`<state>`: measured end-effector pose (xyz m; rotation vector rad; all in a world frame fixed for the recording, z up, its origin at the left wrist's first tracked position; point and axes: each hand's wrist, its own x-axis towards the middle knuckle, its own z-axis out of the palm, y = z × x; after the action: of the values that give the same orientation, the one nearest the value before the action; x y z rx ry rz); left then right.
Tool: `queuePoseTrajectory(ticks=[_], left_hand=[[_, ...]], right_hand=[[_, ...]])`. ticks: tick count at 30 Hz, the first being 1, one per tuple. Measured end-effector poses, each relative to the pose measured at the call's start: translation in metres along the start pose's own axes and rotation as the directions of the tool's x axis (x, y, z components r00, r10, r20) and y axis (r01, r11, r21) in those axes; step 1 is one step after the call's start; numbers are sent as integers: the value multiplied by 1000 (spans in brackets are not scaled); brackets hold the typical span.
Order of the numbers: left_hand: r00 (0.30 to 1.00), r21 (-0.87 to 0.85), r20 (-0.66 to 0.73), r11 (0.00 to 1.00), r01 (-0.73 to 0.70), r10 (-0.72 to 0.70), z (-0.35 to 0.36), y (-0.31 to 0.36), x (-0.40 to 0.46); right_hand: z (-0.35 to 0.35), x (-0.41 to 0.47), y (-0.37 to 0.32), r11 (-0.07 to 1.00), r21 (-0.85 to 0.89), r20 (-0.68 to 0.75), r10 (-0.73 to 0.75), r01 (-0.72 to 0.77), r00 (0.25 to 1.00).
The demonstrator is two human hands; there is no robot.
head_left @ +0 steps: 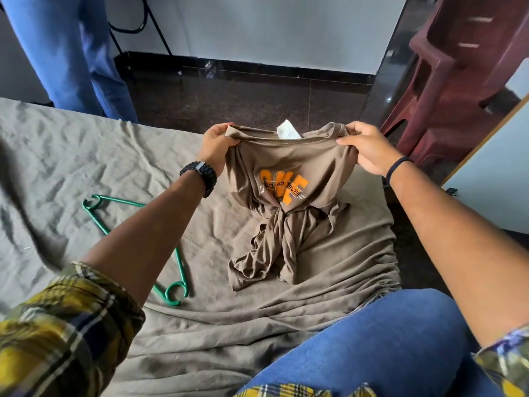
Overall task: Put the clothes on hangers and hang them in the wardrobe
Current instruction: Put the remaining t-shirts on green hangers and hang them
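Brown cotton T-shirt point(289, 179) pinched at collar by left hand point(216, 147) and right hand point(367, 147); green plastic hanger point(137, 242) at eight o'clock, perhaps snagging the bunched hem.

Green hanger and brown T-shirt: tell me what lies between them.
In the head view, the left forearm crosses between green hanger and brown T-shirt, over bare bedsheet.

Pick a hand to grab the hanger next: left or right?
Left, probably. The green hanger lies on the bed sheet beside the left forearm; the right hand would have to cross the shirt. Both hands pinch its collar, so the left hand must let go.
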<state>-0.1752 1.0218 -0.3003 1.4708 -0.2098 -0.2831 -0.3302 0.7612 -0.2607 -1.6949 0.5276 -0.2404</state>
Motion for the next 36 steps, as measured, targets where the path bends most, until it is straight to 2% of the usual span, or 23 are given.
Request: queuePoseTrajectory(ticks=[6,9,12,14,16,18,20,21,22,23,24,26,29,31,32,33,35,36], left_hand=[[1000,137,0,990,30,-31,2,2,9],[1000,323,-27,946,6,3,9,10,13],[995,618,11,781,-86,100,13,20,17],[989,697,55,704,-134,134,18,30,16],[975,726,90,657,-203,202,24,42,18],[947,770,121,574,-279,299,27,59,22],[907,806,173,474,-355,384,27,74,30],[885,834,206,398,-383,418,26,84,32],[855,868,242,291,-403,459,25,94,33],[828,897,274,181,-404,489,24,105,32],[793,913,300,83,-400,530,23,117,34],[754,921,346,-49,-386,559,19,144,37],[686,889,441,-181,-419,579,11,188,44],[634,847,524,-272,-456,569,7,217,47],[596,821,563,-307,-481,573,5,232,50],[591,811,577,-313,-494,563,4,249,47],[569,769,624,-295,-567,535,7,282,44],[576,780,608,-274,-563,546,6,301,53]], right_hand=[[-12,-5,-4,994,84,96,68,-76,993],[-19,-6,-7,992,76,111,92,-101,990],[-23,-4,-10,998,7,26,57,-57,998],[-24,-1,-11,999,-50,-85,-3,-1,996],[-27,5,-13,975,-210,-188,-112,72,976],[-33,6,-20,853,-505,-196,-262,132,945],[-41,5,-29,590,-796,-170,-435,137,884],[-45,4,-38,465,-878,-157,-504,114,849],[-48,4,-47,388,-916,-138,-543,102,828],[-50,5,-56,366,-923,-108,-540,117,835],[-53,8,-68,374,-916,-71,-504,143,861],[-60,9,-94,393,-903,-27,-455,173,890],[-75,1,-139,461,-870,-97,-507,174,856],[-80,-8,-167,487,-855,-33,-394,178,919],[-82,-14,-180,546,-819,7,-300,177,954],[-84,-20,-190,647,-743,50,-198,169,979],[-94,-29,-216,824,-545,177,-71,158,982],[-103,-31,-232,853,-491,229,-69,176,971]])
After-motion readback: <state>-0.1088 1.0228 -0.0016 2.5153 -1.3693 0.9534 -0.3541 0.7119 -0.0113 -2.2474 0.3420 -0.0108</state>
